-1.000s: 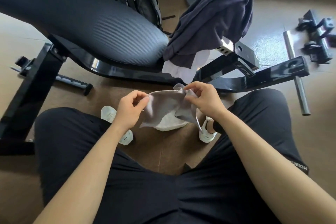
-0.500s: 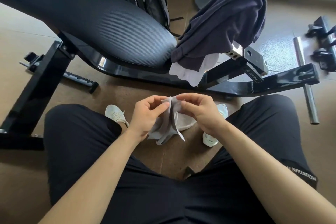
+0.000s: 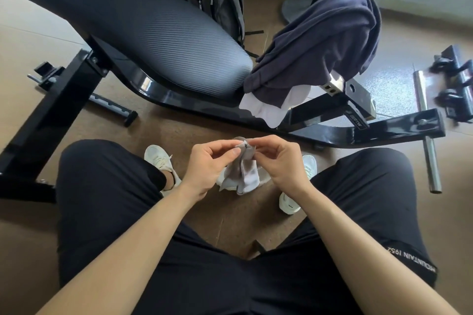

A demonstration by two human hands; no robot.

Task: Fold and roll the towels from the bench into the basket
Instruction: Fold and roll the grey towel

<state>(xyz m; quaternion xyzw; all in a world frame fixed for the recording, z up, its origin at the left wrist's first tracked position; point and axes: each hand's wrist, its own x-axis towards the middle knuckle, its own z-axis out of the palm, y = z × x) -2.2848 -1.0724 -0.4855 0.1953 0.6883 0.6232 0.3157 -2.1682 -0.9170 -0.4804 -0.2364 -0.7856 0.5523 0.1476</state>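
Fingertips (image 3: 236, 152) of your left hand (image 3: 204, 169) and right hand (image 3: 281, 163) curl in, pinching the grey towel (image 3: 247, 175) at its top edge. It hangs folded between your knees, near the bench (image 3: 153, 33). Dark towel (image 3: 320, 41) draped on bench end.

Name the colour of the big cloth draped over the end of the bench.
The draped cloth is dark bluish purple; the head view shows it.
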